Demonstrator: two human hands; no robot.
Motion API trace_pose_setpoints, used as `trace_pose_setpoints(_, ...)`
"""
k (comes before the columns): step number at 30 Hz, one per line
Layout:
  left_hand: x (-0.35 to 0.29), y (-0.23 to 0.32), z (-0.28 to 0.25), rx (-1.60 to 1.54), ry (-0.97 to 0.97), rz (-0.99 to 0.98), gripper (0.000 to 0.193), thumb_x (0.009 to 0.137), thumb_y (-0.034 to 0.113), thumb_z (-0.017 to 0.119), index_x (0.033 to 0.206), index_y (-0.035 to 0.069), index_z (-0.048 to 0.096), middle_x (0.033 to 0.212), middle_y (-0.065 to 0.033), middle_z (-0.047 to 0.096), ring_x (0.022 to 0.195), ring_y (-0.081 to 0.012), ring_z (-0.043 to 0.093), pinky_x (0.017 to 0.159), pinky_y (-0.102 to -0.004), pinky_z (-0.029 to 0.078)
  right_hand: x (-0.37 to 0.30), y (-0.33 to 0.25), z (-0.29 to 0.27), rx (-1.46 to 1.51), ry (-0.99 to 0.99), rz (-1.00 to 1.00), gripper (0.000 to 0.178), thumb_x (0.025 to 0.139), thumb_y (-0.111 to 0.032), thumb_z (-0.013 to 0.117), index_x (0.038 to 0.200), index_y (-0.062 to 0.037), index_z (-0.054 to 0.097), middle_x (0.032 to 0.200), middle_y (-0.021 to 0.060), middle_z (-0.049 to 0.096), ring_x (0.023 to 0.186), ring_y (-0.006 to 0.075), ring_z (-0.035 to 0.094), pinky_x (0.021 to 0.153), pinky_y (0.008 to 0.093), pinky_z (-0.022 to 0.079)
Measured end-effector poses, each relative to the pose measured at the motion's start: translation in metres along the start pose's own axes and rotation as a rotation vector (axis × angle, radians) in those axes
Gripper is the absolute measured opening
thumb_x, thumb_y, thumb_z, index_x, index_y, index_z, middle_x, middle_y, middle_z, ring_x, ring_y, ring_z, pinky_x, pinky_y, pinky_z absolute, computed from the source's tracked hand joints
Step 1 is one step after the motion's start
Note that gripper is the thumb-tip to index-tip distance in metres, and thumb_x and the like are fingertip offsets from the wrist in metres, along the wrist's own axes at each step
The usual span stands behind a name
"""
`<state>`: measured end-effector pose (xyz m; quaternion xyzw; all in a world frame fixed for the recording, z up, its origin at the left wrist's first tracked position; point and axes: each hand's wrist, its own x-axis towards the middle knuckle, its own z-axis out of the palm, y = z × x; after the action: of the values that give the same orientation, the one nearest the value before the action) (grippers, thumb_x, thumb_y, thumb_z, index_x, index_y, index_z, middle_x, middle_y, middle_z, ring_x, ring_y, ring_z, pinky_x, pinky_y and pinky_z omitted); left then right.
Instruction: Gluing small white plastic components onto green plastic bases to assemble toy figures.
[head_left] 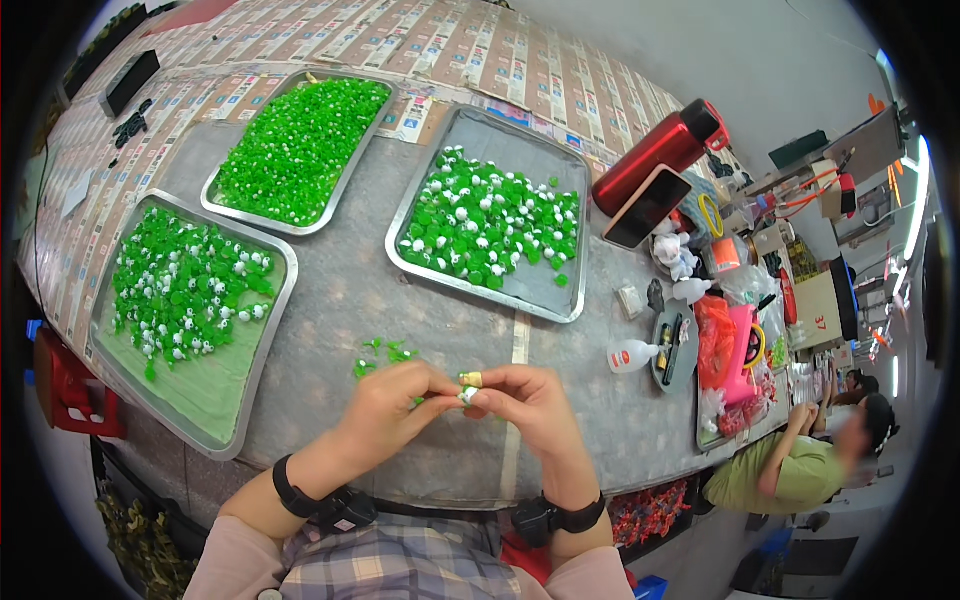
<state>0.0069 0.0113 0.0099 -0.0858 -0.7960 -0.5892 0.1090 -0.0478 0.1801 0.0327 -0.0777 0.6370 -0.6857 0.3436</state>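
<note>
white-and-green piece [467, 396] | being pinched between left hand [392, 408] and right hand [535, 405] | green pieces [398, 355] lying loose nearby

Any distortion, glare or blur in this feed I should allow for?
All head view: worktable edges bend, corners go black; tube lights glare at far right; left hand and right hand look fairly sharp, but the pinched white piece is too small to make out.

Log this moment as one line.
left hand: pinching small white piece | right hand: pinching same piece | loose green pieces: on gray tabletop, just beyond left hand
</note>
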Motion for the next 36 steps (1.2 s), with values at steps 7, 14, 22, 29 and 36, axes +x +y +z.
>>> trace_pose_setpoints(7,0.002,-0.016,-0.036,-1.199,0.393,-0.319,0.012,0.08,0.013,0.052,0.086,0.003,0.055,0.074,-0.0014,0.055,0.063,-0.0101,0.053,0.058,-0.0197,0.047,-0.018,0.005,-0.029,-0.338,0.316,-0.164,0.013,0.071,-0.007,0.061,0.081,0.0,0.057,0.071,0.0067,0.058,0.061,0.0106,0.055,0.055,0.0212,0.045)
trace_pose_setpoints(14,-0.005,-0.026,-0.093,-1.756,0.616,-0.115,0.02,0.084,0.015,0.045,0.099,0.003,0.05,0.079,-0.0022,0.049,0.071,-0.0086,0.05,0.063,-0.0182,0.048,-0.038,0.03,-0.035,-1.169,0.291,-0.268,0.014,0.066,-0.012,0.064,0.074,-0.0025,0.056,0.067,0.0061,0.049,0.061,0.0181,0.05,0.054,0.0258,0.04)
trace_pose_setpoints(22,0.002,0.029,-0.001,-0.056,-0.126,-0.055,0.015,0.07,0.006,0.06,0.085,0.006,0.061,0.085,-0.0039,0.057,0.072,-0.0142,0.055,0.061,-0.0262,0.045,-0.03,0.003,-0.015,-0.591,0.109,-0.229,0.013,0.069,-0.009,0.062,0.075,-0.0008,0.055,0.07,0.0041,0.049,0.063,0.0124,0.049,0.055,0.0231,0.038)
trace_pose_setpoints(29,0.003,0.017,0.001,-0.066,-0.166,-0.019,0.013,0.07,0.008,0.061,0.083,0.006,0.061,0.078,-0.0031,0.059,0.07,-0.0133,0.056,0.058,-0.0257,0.044,-0.035,0.014,-0.012,-0.186,0.292,-0.235,0.007,0.073,-0.005,0.058,0.079,-0.0019,0.055,0.073,-0.0007,0.048,0.066,0.0078,0.046,0.06,0.0204,0.038)
trace_pose_setpoints(36,0.004,-0.005,-0.007,-0.867,0.064,-0.504,0.01,0.079,0.009,0.053,0.085,0.001,0.055,0.074,-0.0072,0.058,0.064,-0.0129,0.057,0.061,-0.0246,0.048,-0.053,0.013,-0.113,-0.506,1.317,-0.673,0.04,0.07,-0.006,0.061,0.106,-0.0012,0.044,0.096,0.0061,0.047,0.084,0.0109,0.044,0.072,0.0245,0.037)
